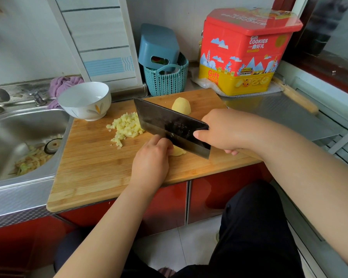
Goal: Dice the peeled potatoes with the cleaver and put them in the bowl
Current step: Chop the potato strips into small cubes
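Note:
On the wooden cutting board my left hand presses down on a peeled potato piece, mostly hidden under the fingers. My right hand grips the handle of a dark cleaver, whose blade stands against that piece right beside my left fingertips. A pile of small potato dice lies on the board to the left of the blade. Another peeled potato chunk sits behind the cleaver. An empty white bowl stands at the board's far left corner.
A steel sink with peel scraps lies left of the board. Behind stand a teal basket and a large red and yellow cookie tin. The steel counter continues to the right. The board's front edge overhangs red cabinets.

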A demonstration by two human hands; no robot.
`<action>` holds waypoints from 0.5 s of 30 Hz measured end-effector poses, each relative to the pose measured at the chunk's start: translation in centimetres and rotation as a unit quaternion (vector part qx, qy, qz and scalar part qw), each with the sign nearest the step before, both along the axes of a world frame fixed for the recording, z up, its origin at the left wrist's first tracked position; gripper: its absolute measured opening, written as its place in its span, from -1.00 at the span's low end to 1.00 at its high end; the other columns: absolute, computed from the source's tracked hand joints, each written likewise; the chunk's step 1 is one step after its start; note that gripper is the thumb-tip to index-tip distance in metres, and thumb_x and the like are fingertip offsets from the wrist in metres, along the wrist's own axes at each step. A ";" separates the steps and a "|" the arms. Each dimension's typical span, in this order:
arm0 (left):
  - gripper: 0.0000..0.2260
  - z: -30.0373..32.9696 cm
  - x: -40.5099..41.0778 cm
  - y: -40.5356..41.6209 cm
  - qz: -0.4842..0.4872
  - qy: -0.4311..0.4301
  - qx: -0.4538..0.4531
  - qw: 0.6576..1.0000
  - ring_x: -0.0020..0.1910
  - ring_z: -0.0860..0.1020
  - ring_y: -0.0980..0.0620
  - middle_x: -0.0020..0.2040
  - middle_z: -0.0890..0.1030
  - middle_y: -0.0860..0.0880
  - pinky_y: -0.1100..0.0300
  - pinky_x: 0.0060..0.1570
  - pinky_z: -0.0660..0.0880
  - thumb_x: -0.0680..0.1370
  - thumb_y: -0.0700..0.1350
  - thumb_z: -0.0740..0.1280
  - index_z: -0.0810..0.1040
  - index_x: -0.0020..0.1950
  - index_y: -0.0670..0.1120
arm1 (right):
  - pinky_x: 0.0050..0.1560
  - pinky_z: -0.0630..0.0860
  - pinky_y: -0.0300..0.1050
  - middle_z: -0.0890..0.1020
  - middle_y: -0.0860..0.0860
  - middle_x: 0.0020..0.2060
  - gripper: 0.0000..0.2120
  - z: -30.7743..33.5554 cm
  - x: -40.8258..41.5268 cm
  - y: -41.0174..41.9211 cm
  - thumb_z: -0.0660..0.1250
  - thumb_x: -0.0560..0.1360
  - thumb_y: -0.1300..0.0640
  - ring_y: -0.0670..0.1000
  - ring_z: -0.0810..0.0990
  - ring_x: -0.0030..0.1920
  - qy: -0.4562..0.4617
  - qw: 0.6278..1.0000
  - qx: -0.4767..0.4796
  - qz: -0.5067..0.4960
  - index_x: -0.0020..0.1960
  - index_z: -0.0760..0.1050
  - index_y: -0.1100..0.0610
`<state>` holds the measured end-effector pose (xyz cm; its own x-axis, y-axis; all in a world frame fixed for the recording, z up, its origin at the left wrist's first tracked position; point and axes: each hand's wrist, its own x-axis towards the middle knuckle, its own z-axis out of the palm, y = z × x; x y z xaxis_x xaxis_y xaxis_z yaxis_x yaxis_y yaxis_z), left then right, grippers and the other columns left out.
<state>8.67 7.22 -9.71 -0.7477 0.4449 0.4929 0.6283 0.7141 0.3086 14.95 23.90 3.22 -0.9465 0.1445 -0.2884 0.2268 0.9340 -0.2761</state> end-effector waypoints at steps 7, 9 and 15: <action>-0.89 0.2 0.2 -0.1 0.007 0.013 -0.003 1.000 -0.29 0.52 -0.11 -0.21 0.52 -0.03 0.19 -0.39 0.24 0.44 -0.31 0.40 0.59 -0.16 -0.10 | -0.47 0.44 -0.21 0.54 0.09 -0.44 -0.60 0.0 0.0 -0.5 0.13 0.64 -0.10 -0.02 0.50 -0.53 -0.019 1.000 0.006 -0.004 0.37 0.41 0.10; -0.89 0.2 0.2 -0.1 0.009 0.013 -0.003 1.000 -0.29 0.52 -0.10 -0.22 0.52 -0.02 0.19 -0.39 0.24 0.44 -0.30 0.40 0.60 -0.16 -0.10 | -0.48 0.43 -0.23 0.53 0.08 -0.47 -0.65 0.1 0.0 -0.6 0.13 0.64 -0.10 -0.04 0.48 -0.57 -0.025 1.000 0.017 -0.005 0.28 0.43 0.11; -0.90 0.1 0.1 -0.2 0.010 -0.002 -0.010 1.000 -0.25 0.55 -0.13 -0.17 0.55 -0.03 0.18 -0.37 0.28 0.45 -0.29 0.39 0.61 -0.14 -0.09 | -0.50 0.39 -0.25 0.52 0.09 -0.46 -0.70 -0.6 -0.4 -0.9 0.13 0.65 -0.10 -0.05 0.43 -0.61 -0.052 0.998 0.036 -0.006 0.04 0.37 0.15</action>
<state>8.72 7.07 -9.63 -0.7591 0.4392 0.4806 0.6121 0.7329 0.2970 14.54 23.00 2.60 -0.9104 0.1801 -0.3726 0.2621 0.9476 -0.1824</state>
